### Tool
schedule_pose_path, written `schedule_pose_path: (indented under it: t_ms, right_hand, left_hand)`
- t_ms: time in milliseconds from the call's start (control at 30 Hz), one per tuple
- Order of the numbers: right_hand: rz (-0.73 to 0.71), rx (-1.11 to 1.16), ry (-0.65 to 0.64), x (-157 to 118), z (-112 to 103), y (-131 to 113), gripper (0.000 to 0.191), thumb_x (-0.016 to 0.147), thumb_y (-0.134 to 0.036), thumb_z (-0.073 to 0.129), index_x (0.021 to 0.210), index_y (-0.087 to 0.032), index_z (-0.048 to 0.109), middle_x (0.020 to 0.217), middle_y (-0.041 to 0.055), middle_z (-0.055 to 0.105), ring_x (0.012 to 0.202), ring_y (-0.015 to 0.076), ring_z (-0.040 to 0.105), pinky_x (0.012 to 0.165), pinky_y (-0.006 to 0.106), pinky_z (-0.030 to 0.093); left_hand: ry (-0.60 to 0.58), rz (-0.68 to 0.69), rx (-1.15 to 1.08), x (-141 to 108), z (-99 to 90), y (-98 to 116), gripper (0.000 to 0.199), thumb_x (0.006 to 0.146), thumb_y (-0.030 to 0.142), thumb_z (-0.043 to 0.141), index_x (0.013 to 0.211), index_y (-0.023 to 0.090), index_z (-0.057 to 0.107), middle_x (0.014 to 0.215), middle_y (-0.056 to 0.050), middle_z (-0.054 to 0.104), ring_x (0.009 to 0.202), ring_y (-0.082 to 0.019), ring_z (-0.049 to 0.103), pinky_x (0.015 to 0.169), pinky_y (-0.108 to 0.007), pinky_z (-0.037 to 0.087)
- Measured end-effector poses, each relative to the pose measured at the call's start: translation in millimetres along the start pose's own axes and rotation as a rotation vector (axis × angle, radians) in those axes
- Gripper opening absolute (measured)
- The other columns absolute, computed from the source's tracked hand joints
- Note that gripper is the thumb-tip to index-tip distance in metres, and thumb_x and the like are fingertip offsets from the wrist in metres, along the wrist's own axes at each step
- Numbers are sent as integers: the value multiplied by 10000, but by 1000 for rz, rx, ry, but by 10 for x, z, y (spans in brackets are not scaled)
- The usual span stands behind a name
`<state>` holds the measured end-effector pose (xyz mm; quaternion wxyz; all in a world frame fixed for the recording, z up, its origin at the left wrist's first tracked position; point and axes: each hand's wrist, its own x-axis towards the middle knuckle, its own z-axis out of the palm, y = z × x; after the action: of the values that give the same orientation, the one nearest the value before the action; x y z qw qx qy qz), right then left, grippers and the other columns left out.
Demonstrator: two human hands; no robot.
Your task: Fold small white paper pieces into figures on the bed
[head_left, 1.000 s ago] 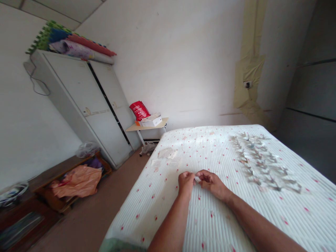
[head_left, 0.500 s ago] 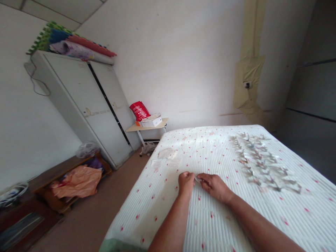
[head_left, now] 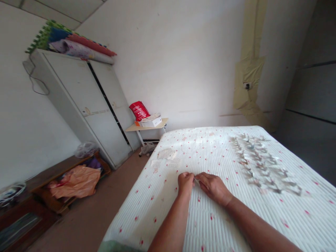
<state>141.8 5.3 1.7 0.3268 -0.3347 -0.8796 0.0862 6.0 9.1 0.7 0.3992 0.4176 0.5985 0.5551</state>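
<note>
On a ribbed, red-dotted bedspread [head_left: 204, 154], the left hand [head_left: 186, 183] and right hand [head_left: 214, 187] are pinching a mostly hidden paper piece [head_left: 195, 180].

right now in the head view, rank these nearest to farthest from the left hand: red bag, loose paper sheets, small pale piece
1. Small pale piece: at the fingertips of the left hand, towards the right hand.
2. Loose paper sheets: on the bed, ahead and to the left.
3. Red bag: past the bed, on the small table, farther left.
</note>
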Motion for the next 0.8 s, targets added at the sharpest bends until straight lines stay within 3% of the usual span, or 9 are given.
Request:
schedule_pose_path:
  t_ms: [233,367,500,800]
  right_hand:
    - [-14,146,59,6,16,33,285,849,-143,400,1083,-228,538,975,76,588,890,169,573,762,287,475]
    - [5,265,96,9,-4,55,184,885,-210,405,959,-215,573,866,68,595,828,163,578,731,276,475]
    - [-9,281,111,8,-28,66,225,906,-265,396,839,-206,603,798,66,609,771,157,579,685,266,471]
    - [-5,274,168,-2,-24,118,213,899,-244,426,811,-190,613,731,41,608,700,133,591,627,234,487]
  left_hand:
    - [-52,-1,-61,-68,-3,99,203,585,226,465,396,186,404,368,41,395,388,-73,358,447,-214,273]
    - [-121,-10,-71,-67,-6,116,213,584,224,470,381,181,420,368,35,408,393,-74,363,459,-219,280]
    - [-175,-2,-56,-40,2,77,197,598,217,466,407,176,446,379,34,427,405,-77,376,468,-221,282]
    - [-331,11,-31,10,-60,42,238,666,269,490,462,152,518,420,14,492,469,-99,437,541,-237,327]
